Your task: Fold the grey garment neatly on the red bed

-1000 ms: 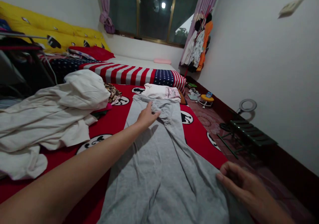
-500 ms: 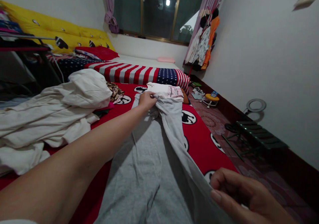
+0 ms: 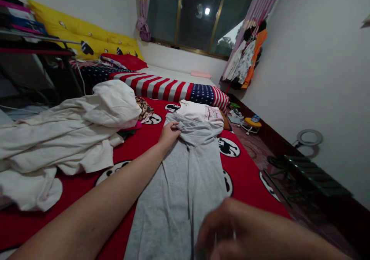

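A grey garment [image 3: 185, 183] lies lengthwise on the red bedcover [image 3: 243, 175], folded in from its right side. My left hand [image 3: 169, 132] reaches far forward and pinches the garment's far end, fingers closed on the cloth. My right hand [image 3: 245, 233] is close to the camera at the bottom, blurred, over the garment's near edge; its fingers look curled, and I cannot make out what they hold. A folded white and pink garment [image 3: 200, 112] lies just beyond the grey one.
A heap of white cloth [image 3: 66, 132] covers the left of the bed. A stars-and-stripes blanket [image 3: 173, 88] and yellow cushions [image 3: 86, 44] lie behind. To the right are the floor, a dark folding stool [image 3: 312, 173], a small yellow stool [image 3: 252, 123] and hanging clothes [image 3: 248, 57].
My right hand carried the garment's right edge leftward, folding it over, and now sits lower and blurred. My left hand moved from flat on the cloth to gripping its far end.
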### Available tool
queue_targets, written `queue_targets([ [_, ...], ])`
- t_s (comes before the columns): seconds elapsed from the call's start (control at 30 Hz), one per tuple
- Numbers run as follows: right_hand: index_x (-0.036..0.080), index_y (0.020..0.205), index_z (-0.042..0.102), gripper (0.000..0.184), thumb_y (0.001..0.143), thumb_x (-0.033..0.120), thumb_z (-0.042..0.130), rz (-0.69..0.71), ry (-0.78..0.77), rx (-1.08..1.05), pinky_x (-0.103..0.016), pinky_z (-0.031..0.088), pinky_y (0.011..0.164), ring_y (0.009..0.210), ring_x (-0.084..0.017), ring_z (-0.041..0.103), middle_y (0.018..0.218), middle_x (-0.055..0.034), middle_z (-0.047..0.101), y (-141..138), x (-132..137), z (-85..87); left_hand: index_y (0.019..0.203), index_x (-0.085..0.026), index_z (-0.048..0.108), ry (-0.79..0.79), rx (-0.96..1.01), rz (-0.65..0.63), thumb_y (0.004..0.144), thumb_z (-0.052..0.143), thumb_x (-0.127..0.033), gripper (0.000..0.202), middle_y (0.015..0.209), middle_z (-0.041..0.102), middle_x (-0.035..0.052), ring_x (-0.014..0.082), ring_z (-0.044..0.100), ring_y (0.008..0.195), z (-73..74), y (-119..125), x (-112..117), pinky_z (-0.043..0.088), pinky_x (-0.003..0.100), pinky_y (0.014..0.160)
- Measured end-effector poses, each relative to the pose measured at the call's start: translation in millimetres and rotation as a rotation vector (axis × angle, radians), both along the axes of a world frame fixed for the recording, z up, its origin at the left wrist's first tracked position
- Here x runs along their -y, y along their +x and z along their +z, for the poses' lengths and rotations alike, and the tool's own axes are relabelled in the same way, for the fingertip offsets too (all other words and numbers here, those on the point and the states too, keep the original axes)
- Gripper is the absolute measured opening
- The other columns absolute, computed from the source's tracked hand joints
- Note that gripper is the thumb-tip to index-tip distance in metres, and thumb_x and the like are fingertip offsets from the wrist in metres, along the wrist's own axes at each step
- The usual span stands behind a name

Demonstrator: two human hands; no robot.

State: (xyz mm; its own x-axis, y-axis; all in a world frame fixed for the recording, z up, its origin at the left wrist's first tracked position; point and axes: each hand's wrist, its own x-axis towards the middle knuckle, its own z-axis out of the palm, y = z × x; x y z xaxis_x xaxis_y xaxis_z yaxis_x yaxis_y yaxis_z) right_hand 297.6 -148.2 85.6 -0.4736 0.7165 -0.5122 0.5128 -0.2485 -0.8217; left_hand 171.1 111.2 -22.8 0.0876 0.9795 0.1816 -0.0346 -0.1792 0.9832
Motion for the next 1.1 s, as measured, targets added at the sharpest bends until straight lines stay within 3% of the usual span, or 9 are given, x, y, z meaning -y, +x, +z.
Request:
queue_targets([
  [0.2,0.015,0.085,0.064,0.015,0.074,0.022,0.070,-0.604,0.446,0.132,-0.018,0.046,0.049,0.055,-0.009,0.060,0.072,-0.0019,0.067,50,-157,-20.0,0.126,-0.020,0.058,0.158,0.005,-0.081,0.064,0.055,-0.001,0.065,0.096,0.068,0.0043,0.0113,0.063,0.072,-10.4,-3,-1,0.051,0.020,0.064],
  [0.3,0.012,0.090,0.063,0.011,0.079,0.013,0.063,-0.659,0.584,0.271,-0.019,0.047,0.051,0.054,-0.009,0.058,0.069,-0.0024,0.065,52,-214,-23.4,0.126,-0.020,0.061,0.225,-0.046,-0.116,0.067,0.051,-0.001,0.063,0.106,0.068,0.0063,0.0123,0.063,0.077,-12.3,-4,1,0.052,0.022,0.070],
  [0.4,0.010,0.101,0.062,0.020,0.081,0.013,0.062,-0.638,0.636,0.352,-0.019,0.046,0.051,0.053,-0.009,0.057,0.066,-0.0022,0.064,41,-249,-32.0,0.120,-0.020,0.066,0.291,-0.133,-0.084,0.068,0.050,0.000,0.058,0.112,0.066,0.0066,0.0148,0.063,0.087,-12.1,-4,4,0.052,0.025,0.078],
  [0.5,0.009,0.102,0.063,0.029,0.076,0.020,0.069,-0.625,0.670,0.423,-0.022,0.045,0.051,0.051,-0.013,0.057,0.057,-0.0010,0.062,34,-270,-44.3,0.117,-0.020,0.069,0.339,-0.267,-0.038,0.067,0.051,0.001,0.056,0.103,0.065,0.0063,0.0154,0.061,0.084,-9.1,-5,9,0.051,0.028,0.082],
  [0.6,0.010,0.077,0.067,0.015,0.066,0.017,0.074,-0.626,0.734,0.510,-0.025,0.045,0.056,0.054,-0.017,0.059,0.048,-0.0020,0.058,37,-283,-48.4,0.116,-0.018,0.069,0.371,-0.323,-0.031,0.066,0.055,0.000,0.055,0.097,0.065,0.0064,0.0159,0.061,0.082,-5.4,-5,13,0.052,0.028,0.081],
  [0.7,0.012,0.062,0.063,0.007,0.065,0.014,0.069,-0.670,0.805,0.538,-0.026,0.046,0.059,0.056,-0.018,0.061,0.050,-0.0045,0.060,43,-293,-41.4,0.118,-0.016,0.066,0.408,-0.308,0.007,0.065,0.057,-0.001,0.056,0.105,0.066,0.0075,0.0171,0.061,0.087,-2.3,-5,15,0.051,0.028,0.084],
  [0.83,0.013,0.076,0.063,0.006,0.072,0.017,0.062,-0.720,0.863,0.454,-0.024,0.048,0.054,0.053,-0.015,0.061,0.061,-0.0047,0.065,40,-298,-34.4,0.125,-0.013,0.059,0.429,-0.328,0.120,0.069,0.059,-0.004,0.057,0.117,0.064,0.0099,0.0201,0.060,0.103,1.8,-7,17,0.047,0.029,0.097],
  [1.0,0.018,0.107,0.061,0.038,0.070,0.018,0.070,-0.639,0.873,0.306,-0.023,0.053,0.059,0.071,-0.013,0.067,0.096,-0.0060,0.071,43,-287,-43.1,0.128,-0.017,0.057,0.384,-0.575,0.314,0.071,0.062,-0.009,0.057,0.119,0.057,0.0121,0.0252,0.054,0.110,9.6,-14,25,0.046,0.036,0.097],
  [1.1,0.015,0.099,0.064,0.026,0.073,0.021,0.065,-0.722,0.908,0.411,-0.027,0.054,0.065,0.079,-0.018,0.067,0.092,-0.0076,0.071,72,-278,-44.1,0.118,-0.023,0.065,0.491,-0.709,0.298,0.076,0.059,-0.011,0.044,0.127,0.054,0.0081,0.0244,0.048,0.119,12.7,-15,31,0.040,0.037,0.103],
])
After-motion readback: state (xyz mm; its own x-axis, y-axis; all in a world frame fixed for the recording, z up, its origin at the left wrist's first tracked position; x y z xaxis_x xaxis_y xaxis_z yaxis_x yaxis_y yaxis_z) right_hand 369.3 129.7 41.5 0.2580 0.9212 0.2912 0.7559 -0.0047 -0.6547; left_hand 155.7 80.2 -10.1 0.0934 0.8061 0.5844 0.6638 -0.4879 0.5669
